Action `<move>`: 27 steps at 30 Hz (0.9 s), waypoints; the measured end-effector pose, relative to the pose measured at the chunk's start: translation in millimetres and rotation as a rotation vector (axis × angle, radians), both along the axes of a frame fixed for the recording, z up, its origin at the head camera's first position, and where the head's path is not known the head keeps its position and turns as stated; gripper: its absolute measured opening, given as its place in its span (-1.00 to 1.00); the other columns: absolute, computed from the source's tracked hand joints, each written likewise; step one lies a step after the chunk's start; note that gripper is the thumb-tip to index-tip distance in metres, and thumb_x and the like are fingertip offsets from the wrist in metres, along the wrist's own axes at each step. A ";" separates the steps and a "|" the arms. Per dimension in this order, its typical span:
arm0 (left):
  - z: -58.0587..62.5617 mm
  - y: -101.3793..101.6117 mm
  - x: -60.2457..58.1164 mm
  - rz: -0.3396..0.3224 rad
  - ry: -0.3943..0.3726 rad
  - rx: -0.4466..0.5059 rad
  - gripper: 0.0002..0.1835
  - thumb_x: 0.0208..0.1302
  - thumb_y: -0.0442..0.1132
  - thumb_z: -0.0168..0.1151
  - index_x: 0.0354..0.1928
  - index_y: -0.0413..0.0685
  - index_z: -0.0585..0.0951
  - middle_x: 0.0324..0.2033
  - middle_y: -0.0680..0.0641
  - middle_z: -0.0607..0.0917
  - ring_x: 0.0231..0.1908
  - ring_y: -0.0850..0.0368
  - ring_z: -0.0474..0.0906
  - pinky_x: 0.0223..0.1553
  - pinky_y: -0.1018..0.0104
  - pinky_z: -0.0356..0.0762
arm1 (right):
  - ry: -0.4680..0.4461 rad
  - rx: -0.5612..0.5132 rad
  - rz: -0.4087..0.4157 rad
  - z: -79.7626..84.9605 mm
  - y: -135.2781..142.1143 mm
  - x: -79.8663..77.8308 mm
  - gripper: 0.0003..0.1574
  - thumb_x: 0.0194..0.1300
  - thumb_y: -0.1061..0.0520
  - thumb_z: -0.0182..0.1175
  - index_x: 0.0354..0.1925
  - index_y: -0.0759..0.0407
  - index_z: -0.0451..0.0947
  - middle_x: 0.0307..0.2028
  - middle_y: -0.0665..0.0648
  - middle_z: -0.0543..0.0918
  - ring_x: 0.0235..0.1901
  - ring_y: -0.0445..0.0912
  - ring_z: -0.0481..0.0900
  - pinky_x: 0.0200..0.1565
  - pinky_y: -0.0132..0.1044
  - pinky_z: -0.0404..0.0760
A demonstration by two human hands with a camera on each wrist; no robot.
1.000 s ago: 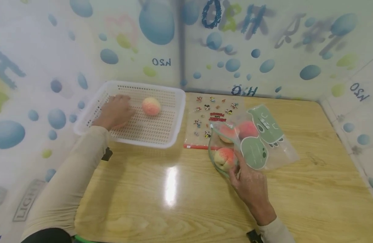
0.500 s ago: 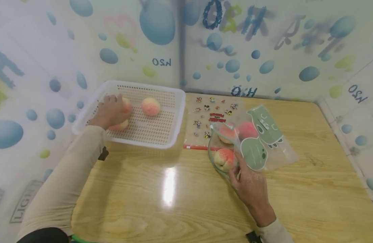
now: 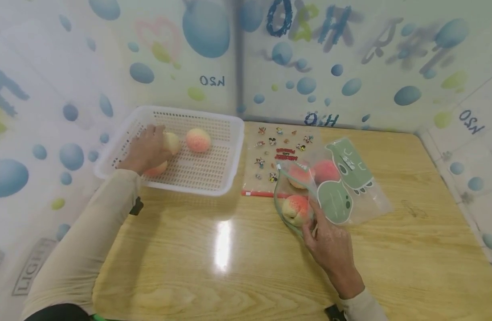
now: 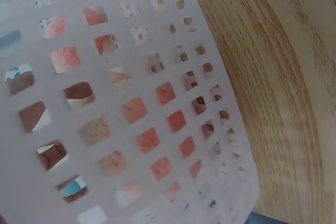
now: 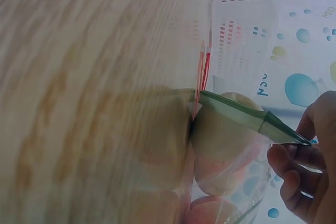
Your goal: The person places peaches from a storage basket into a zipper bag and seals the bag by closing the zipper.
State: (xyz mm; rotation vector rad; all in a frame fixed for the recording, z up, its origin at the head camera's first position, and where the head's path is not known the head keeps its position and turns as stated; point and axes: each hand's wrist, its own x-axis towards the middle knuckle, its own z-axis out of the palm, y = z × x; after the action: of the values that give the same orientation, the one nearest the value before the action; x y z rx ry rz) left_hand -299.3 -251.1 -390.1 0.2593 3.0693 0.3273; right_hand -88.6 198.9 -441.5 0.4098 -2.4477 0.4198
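Note:
In the head view, my left hand (image 3: 146, 149) is inside the white plastic basket (image 3: 229, 176), its fingers and thumb around a peach (image 3: 172, 142). A second peach (image 3: 157, 169) lies under that hand, partly covered, and a third peach (image 3: 198, 140) sits to its right. Through the holes of the basket wall, the left wrist view shows bits of peach (image 4: 148, 140). My right hand (image 3: 332, 245) pinches the green-trimmed mouth of a clear zip bag (image 3: 376, 203) with green cartoon prints. Inside that bag are several peaches, one (image 3: 296, 210) near the mouth.
Another clear zip bag (image 3: 256, 171) with small cartoon prints and a red slider strip lies flat, partly beneath the green one. The wooden table (image 3: 182, 258) meets a patterned wall (image 3: 170, 53) behind the basket.
My left hand has shifted slightly within the basket, and the peach by its fingers, hidden at first, came into view and turned its pale side up. My right hand stays put.

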 end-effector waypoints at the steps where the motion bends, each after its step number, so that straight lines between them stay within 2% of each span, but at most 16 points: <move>1: -0.3 0.7 0.0 -0.006 0.002 -0.005 -0.17 0.08 -0.02 0.20 0.27 -0.34 0.10 -0.01 -0.38 0.25 -0.03 -0.33 0.18 -0.02 -0.30 0.11 | -0.002 0.000 0.000 0.2 0.1 0.0 -0.36 0.10 0.06 -0.05 0.16 0.22 0.37 -0.68 -0.04 0.44 -0.85 -0.28 0.13 -0.85 -0.39 0.13; 4: -1.2 2.4 1.6 -0.023 0.005 -0.015 -0.20 0.04 -0.07 0.24 0.26 -0.31 0.16 -0.03 -0.37 0.23 -0.04 -0.30 0.16 -0.05 -0.26 0.13 | -0.011 -0.001 0.001 0.7 0.1 0.0 -0.36 0.09 0.05 -0.03 0.17 0.21 0.36 -0.67 -0.04 0.44 -0.85 -0.28 0.14 -0.85 -0.40 0.13; 9: -3.9 3.0 5.6 -0.016 0.008 0.031 -0.32 0.04 -0.11 0.25 0.18 -0.24 0.26 0.20 -0.44 0.03 0.18 -0.38 -0.04 0.08 -0.33 -0.06 | -0.018 -0.003 0.005 0.7 0.0 -0.3 -0.36 0.09 0.06 0.00 0.17 0.20 0.36 -0.67 -0.04 0.45 -0.84 -0.28 0.17 -0.84 -0.39 0.15; 12: -7.0 2.5 6.0 -0.042 0.007 0.058 -0.43 0.11 -0.12 0.20 0.11 -0.24 0.29 0.15 -0.40 0.20 0.14 -0.33 0.12 0.09 -0.25 0.03 | -0.017 -0.007 0.006 0.4 -0.1 0.0 -0.37 0.09 0.06 0.00 0.17 0.20 0.37 -0.67 -0.04 0.44 -0.84 -0.29 0.17 -0.84 -0.39 0.15; 14: -7.4 2.6 6.4 -0.061 -0.005 0.063 -0.48 0.13 -0.12 0.18 0.06 -0.23 0.30 0.04 -0.33 0.33 0.02 -0.27 0.26 0.04 -0.19 0.15 | -0.014 -0.007 0.006 0.3 -0.3 0.0 -0.37 0.09 0.05 0.00 0.16 0.20 0.37 -0.67 -0.05 0.44 -0.85 -0.29 0.16 -0.85 -0.39 0.14; 16: -7.9 2.9 6.6 -0.070 -0.012 0.058 -0.52 0.13 -0.13 0.17 0.02 -0.22 0.30 -0.07 -0.26 0.39 -0.10 -0.20 0.33 -0.05 -0.15 0.23 | -0.013 -0.006 0.006 0.3 -0.5 -0.1 -0.37 0.09 0.06 -0.01 0.16 0.20 0.37 -0.67 -0.05 0.44 -0.85 -0.29 0.16 -0.85 -0.39 0.14; 20: -8.4 5.4 7.7 -0.050 -0.004 0.058 -0.42 0.07 -0.14 0.22 0.07 -0.25 0.26 -0.10 -0.25 0.36 -0.15 -0.19 0.33 -0.13 -0.14 0.26 | -0.015 -0.001 0.006 0.0 -0.7 -0.3 -0.37 0.09 0.05 -0.01 0.17 0.20 0.37 -0.68 -0.05 0.43 -0.85 -0.29 0.16 -0.85 -0.40 0.14; 24: -9.9 8.4 10.2 -0.053 0.028 0.039 -0.22 0.03 -0.09 0.27 0.22 -0.32 0.17 -0.03 -0.34 0.32 -0.07 -0.29 0.28 -0.06 -0.22 0.21 | -0.033 -0.002 0.003 -0.2 -0.8 0.2 -0.36 0.10 0.04 -0.02 0.18 0.20 0.36 -0.68 -0.05 0.43 -0.84 -0.28 0.16 -0.84 -0.40 0.14; 27: -11.3 9.2 13.3 -0.077 0.041 0.010 -0.21 -0.01 -0.08 0.31 0.22 -0.30 0.22 0.03 -0.35 0.27 -0.04 -0.30 0.25 -0.04 -0.24 0.19 | -0.040 -0.004 0.003 -0.6 -0.8 0.7 -0.36 0.11 0.04 -0.02 0.18 0.20 0.35 -0.67 -0.05 0.43 -0.84 -0.29 0.17 -0.84 -0.40 0.14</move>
State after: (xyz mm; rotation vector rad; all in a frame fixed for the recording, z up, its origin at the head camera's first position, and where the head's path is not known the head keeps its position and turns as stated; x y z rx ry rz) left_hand -286.0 -242.0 -401.4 0.3883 3.0888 0.3377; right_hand -87.9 198.2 -442.1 0.4071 -2.4844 0.4384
